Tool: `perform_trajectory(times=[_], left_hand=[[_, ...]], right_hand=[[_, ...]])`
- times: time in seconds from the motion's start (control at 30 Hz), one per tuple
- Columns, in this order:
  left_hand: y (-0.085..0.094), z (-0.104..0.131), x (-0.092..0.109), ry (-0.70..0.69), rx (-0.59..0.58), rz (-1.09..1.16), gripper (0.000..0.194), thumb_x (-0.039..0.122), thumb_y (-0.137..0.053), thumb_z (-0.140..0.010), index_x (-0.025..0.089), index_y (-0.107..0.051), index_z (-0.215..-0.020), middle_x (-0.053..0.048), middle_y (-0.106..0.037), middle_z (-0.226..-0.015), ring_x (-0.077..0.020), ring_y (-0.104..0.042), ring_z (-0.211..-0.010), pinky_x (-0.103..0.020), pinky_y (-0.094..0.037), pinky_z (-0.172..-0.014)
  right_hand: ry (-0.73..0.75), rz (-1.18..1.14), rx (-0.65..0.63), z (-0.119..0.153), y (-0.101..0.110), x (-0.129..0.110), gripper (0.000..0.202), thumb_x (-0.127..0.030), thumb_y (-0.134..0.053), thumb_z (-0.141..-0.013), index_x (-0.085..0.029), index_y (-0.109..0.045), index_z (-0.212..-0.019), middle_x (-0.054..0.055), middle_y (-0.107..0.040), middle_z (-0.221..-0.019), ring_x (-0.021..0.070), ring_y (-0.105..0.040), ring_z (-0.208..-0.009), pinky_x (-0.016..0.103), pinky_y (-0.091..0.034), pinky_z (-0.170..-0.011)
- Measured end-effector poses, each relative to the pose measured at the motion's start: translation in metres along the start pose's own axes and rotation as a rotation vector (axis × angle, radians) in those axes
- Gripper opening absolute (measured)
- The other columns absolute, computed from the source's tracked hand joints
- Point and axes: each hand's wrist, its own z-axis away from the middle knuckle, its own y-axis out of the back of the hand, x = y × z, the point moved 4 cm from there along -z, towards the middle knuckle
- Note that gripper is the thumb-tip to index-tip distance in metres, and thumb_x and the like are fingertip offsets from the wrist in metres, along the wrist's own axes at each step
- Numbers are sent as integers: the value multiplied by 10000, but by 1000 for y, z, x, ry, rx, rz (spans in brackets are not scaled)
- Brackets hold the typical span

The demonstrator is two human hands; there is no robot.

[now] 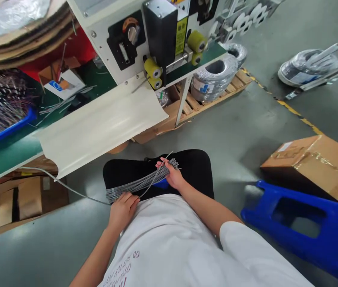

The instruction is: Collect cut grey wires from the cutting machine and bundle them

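A bundle of thin grey cables [140,183] lies across my lap on black trousers. My left hand [123,209] rests over the bundle's left end, its fingers curled on the cables near the shirt hem. At the other end, my right hand [171,173] holds the cable ends, with the palm turned up and the thumb over them. One loose cable [156,175] crosses the bundle at a slant, its tip above my right fingers. Another long grey cable [76,192] runs from beside my left hand toward the bench at the left.
A white machine [109,40] with yellow-green rollers [196,41] stands ahead, with a curved cream chute [103,123] below it. Blue bin [4,129] of wires at left. Cardboard box [315,167] and blue stool [303,223] at right. Wrapped cable coils [215,77] sit on a pallet.
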Motion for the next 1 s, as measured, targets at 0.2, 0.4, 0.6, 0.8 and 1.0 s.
perform_trajectory(times=[0.2,0.4,0.6,0.8,1.0], left_hand=[[26,-18,11,-5,-5,22,221,349,-511,-944,251,-672,-1058,-53,-661,-975,-204,-602,-957,-335,-513,-834],[75,-63,23,-130,287,55,248,223,-591,-878,239,-651,-1119,-46,-664,-986,-182,-603,-907,-329,-500,-851],[137,-100,24,-222,559,-76,266,236,-631,-846,265,-660,-1109,-41,-648,-951,-199,-593,-909,-370,-473,-876],[196,-156,13,-77,637,-237,404,390,-541,-931,178,-573,-1275,-113,-533,-1258,-271,-474,-1219,-517,-332,-1091],[212,-204,-6,19,663,-213,755,574,-474,-911,154,-285,-1508,-185,-329,-1534,-378,-325,-1400,-590,-295,-1140]], right_hand=[[137,68,-58,13,-8,-1,254,-411,-762,-753,-215,-698,-900,-13,-660,-706,204,-665,-788,411,-520,-821],[151,52,-71,16,-10,1,181,-346,-767,-765,-207,-705,-864,-28,-624,-676,175,-640,-733,408,-506,-805],[153,28,-39,12,-8,-3,179,-318,-777,-759,-192,-694,-855,-29,-625,-664,162,-625,-703,367,-503,-759],[99,-17,-38,8,-11,-4,203,-368,-754,-777,-198,-653,-819,-18,-633,-693,170,-642,-739,338,-502,-758],[101,-36,102,6,-5,0,397,-407,-743,-752,-224,-645,-1091,-17,-661,-735,175,-640,-697,335,-504,-702]])
